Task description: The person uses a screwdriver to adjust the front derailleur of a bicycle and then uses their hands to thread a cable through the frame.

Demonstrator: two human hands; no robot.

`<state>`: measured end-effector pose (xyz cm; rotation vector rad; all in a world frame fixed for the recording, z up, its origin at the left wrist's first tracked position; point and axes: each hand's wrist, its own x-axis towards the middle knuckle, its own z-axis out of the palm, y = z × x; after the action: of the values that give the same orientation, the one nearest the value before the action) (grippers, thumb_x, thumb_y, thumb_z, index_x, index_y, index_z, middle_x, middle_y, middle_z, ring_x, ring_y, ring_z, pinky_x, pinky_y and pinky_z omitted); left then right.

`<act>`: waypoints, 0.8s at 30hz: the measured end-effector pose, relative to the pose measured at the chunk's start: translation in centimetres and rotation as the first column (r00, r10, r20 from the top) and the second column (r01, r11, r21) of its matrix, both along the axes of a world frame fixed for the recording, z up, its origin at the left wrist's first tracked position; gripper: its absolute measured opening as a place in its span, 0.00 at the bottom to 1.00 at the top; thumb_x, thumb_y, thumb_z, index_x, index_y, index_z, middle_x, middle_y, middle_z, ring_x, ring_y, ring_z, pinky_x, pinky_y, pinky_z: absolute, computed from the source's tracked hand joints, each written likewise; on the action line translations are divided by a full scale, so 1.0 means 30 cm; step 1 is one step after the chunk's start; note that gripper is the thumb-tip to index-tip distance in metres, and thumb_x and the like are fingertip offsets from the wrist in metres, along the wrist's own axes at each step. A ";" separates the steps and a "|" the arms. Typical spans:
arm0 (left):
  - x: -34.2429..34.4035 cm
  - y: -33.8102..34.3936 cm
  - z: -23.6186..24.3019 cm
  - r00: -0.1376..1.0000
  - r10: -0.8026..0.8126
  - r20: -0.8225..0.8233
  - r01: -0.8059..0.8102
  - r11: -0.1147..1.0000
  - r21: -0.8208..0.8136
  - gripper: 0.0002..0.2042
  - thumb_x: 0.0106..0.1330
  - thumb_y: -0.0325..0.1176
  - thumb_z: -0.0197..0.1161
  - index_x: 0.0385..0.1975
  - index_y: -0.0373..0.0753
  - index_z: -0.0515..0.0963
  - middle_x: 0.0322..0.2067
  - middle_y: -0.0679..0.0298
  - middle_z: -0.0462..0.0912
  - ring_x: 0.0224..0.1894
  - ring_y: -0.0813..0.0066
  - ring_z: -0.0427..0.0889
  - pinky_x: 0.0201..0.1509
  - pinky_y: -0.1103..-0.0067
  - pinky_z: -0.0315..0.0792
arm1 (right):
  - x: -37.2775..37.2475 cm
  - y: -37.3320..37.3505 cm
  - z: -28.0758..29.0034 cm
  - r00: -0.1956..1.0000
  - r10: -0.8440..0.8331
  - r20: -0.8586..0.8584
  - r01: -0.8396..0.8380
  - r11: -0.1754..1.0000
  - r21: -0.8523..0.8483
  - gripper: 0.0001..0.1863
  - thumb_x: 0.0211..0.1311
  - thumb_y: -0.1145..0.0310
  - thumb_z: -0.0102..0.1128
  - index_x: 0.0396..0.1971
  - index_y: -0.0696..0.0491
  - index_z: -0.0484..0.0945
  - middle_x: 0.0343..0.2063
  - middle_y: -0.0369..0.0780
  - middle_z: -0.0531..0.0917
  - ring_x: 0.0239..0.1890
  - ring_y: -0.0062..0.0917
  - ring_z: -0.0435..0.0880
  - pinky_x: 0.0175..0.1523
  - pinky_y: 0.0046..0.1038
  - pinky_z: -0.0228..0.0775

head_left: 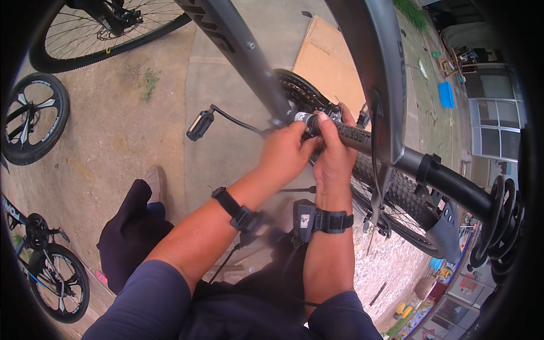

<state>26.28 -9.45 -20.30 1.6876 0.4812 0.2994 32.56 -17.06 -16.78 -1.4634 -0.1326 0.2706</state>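
A dark grey bicycle frame (235, 48) fills the upper middle, its seat tube (362, 137) slanting toward a black saddle spring at the right. My left hand (288, 152) is closed against the lower end of that tube, fingertips curled in beside a silver-and-black band (306, 119). What they pinch is hidden. Wrapped round the same tube is my right hand (333, 146), thumb on top and some fingers behind. Just beyond both hands are the chainrings (294, 89). A crank with a black pedal (200, 125) sticks out to the left.
Below the seat tube runs the knobby rear tyre (396, 190) with a grey mudguard (445, 235). A cardboard sheet (326, 48) lies beyond the chainrings. Other bicycle wheels (37, 119) stand at the left. Straps with small devices (321, 221) sit on both my wrists.
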 end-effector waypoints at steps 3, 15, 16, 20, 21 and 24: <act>-0.001 -0.005 -0.006 0.999 0.024 0.039 -0.025 0.999 0.027 0.09 0.63 0.33 0.63 0.36 0.35 0.77 0.30 0.53 0.84 0.32 0.56 0.85 0.36 0.69 0.76 | -0.003 0.004 0.003 1.000 -0.002 0.008 0.002 1.000 0.028 0.34 0.58 0.74 0.65 0.63 0.65 0.61 0.44 0.48 0.81 0.46 0.27 0.81 0.51 0.25 0.72; 0.003 -0.026 0.009 0.997 0.072 0.007 -0.071 0.990 -0.123 0.11 0.60 0.35 0.65 0.28 0.34 0.73 0.24 0.51 0.81 0.28 0.50 0.81 0.30 0.64 0.72 | -0.023 0.023 0.052 1.000 -0.019 -0.024 0.018 0.998 -0.052 0.33 0.58 0.74 0.67 0.61 0.64 0.64 0.41 0.41 0.78 0.41 0.20 0.79 0.41 0.18 0.70; 0.003 -0.021 0.012 0.999 0.049 -0.018 -0.050 0.996 -0.077 0.10 0.62 0.35 0.64 0.31 0.34 0.75 0.26 0.51 0.82 0.29 0.51 0.83 0.33 0.65 0.74 | -0.020 0.022 0.047 1.000 -0.023 -0.012 0.023 0.999 -0.040 0.33 0.57 0.74 0.68 0.61 0.64 0.64 0.41 0.41 0.78 0.41 0.20 0.79 0.41 0.18 0.70; 0.007 -0.018 0.001 0.998 0.063 0.023 -0.065 0.989 0.129 0.10 0.62 0.35 0.62 0.33 0.33 0.76 0.29 0.50 0.84 0.33 0.49 0.83 0.37 0.66 0.76 | -0.002 0.021 0.026 0.999 -0.043 0.013 0.044 0.998 -0.035 0.33 0.56 0.74 0.69 0.61 0.63 0.64 0.41 0.40 0.78 0.40 0.19 0.78 0.40 0.17 0.69; 0.011 -0.018 -0.002 0.998 0.056 0.018 -0.057 0.991 0.120 0.10 0.62 0.35 0.62 0.33 0.33 0.76 0.30 0.50 0.84 0.34 0.48 0.83 0.37 0.65 0.76 | 0.001 0.019 0.023 0.999 -0.049 0.014 0.050 0.998 -0.045 0.34 0.56 0.74 0.69 0.61 0.63 0.65 0.41 0.40 0.78 0.40 0.19 0.78 0.40 0.17 0.69; 0.018 -0.018 -0.003 0.996 0.069 0.049 -0.073 0.992 0.103 0.10 0.61 0.35 0.64 0.30 0.34 0.74 0.28 0.49 0.82 0.33 0.47 0.81 0.35 0.63 0.74 | 0.014 0.016 0.003 0.997 -0.061 0.043 0.062 0.998 -0.025 0.34 0.56 0.74 0.69 0.61 0.63 0.65 0.41 0.40 0.78 0.40 0.19 0.78 0.40 0.17 0.69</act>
<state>26.83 -9.98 -20.39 1.7641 0.4997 0.4206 32.98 -16.59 -16.70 -1.4973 -0.1188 0.1920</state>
